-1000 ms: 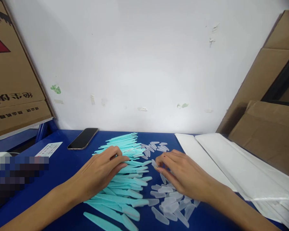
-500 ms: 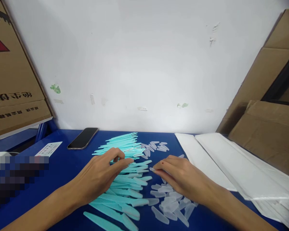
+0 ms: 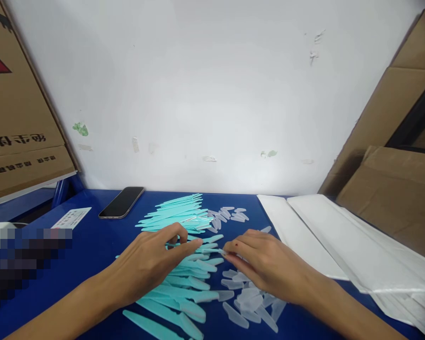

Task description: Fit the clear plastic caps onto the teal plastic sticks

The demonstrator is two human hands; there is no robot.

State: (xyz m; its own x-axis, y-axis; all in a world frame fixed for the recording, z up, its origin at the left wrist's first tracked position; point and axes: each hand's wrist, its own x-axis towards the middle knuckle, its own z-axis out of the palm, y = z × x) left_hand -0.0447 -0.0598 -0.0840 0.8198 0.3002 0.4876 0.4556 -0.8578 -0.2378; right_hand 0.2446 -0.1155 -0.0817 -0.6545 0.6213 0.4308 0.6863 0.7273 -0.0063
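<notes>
Your blue table (image 3: 99, 241) bears, from left to right, a printed card (image 3: 72, 217), a smartphone (image 3: 122, 203), many teal eyebrow razors (image 3: 177, 215), scattered translucent blade caps (image 3: 250, 301) and, overlapping at your right, flat white packets (image 3: 343, 241).

The left hand (image 3: 152, 262) covered parts of several turquoise sticks (image 3: 187, 293), and its grip could not be made out. The small clear piece (image 3: 221, 252) in the right hand's (image 3: 269, 259) fingers was mostly hidden, as were parts of the clear pile (image 3: 248, 302). Pixel blocks (image 3: 21, 269) masked something at left. Edges cut off both forearms, the nearest sticks, the left carton (image 3: 21, 104) and the white sheets (image 3: 357, 255).
</notes>
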